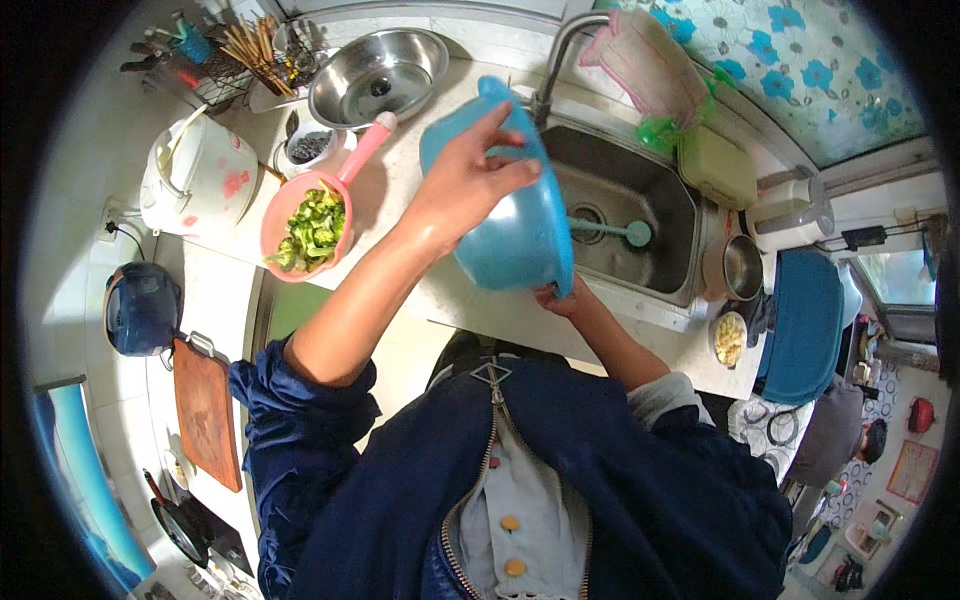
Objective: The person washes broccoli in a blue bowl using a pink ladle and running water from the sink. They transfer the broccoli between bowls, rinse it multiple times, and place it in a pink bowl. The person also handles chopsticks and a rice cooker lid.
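Observation:
A blue plastic basin (510,232) is tipped on its side at the left edge of the steel sink (645,172). My right hand (566,292) grips its near rim; part of the fingers is hidden behind it. Over the basin's far side is my left hand (472,172), fingers apart; whether it touches the basin is unclear. A pale green long-handled brush or ladle (634,232) lies in the sink under the curved faucet (559,60). Left of the basin, a pink handled strainer (274,251) holds cut broccoli (311,229). Behind it stands a wide steel basin (442,75).
A small bowl of dark pieces (309,144) and a white cooker (202,180) stand at the left. Right of the sink are a metal pot (739,266), a bowl of pale pieces (729,339) and a blue lid-like object (806,322). A wooden cutting board (204,412) lies lower left.

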### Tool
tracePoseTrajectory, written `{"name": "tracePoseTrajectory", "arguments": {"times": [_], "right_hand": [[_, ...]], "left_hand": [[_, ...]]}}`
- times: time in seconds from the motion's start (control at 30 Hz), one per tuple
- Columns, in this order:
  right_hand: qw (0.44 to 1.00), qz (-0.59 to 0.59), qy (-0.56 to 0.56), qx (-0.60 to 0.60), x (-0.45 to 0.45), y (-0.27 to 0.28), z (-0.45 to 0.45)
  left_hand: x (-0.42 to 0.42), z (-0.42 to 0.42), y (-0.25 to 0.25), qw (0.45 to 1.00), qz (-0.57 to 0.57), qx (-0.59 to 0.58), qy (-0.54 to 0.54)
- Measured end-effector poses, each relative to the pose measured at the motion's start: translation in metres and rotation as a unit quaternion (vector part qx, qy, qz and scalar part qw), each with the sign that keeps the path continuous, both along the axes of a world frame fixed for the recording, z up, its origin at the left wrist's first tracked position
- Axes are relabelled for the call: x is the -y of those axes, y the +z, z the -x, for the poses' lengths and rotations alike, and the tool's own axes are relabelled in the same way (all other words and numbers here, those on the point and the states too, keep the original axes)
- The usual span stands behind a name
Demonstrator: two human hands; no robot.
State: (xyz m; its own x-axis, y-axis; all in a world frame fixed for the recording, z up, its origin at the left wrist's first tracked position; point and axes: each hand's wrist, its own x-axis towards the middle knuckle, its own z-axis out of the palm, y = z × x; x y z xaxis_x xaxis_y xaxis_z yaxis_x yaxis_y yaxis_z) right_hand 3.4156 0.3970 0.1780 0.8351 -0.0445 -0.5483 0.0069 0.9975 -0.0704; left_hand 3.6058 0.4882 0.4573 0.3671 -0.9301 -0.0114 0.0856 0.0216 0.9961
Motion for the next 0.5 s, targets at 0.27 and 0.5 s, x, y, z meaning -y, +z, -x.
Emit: {"name": "tracePoseTrajectory", "arguments": {"times": [0.27,0.5], "right_hand": [[0.971,-0.186,0.081,0.129,-0.006,0.035,-0.020],[0.948,0.227,-0.067,-0.214,0.078,0.075,0.048]], "left_hand": [[0.036,0.048,0.006,0.991,0.078,-0.041,-0.100],[-0.036,-0.008,-0.032,0.996,-0.057,-0.062,-0.011]]}}
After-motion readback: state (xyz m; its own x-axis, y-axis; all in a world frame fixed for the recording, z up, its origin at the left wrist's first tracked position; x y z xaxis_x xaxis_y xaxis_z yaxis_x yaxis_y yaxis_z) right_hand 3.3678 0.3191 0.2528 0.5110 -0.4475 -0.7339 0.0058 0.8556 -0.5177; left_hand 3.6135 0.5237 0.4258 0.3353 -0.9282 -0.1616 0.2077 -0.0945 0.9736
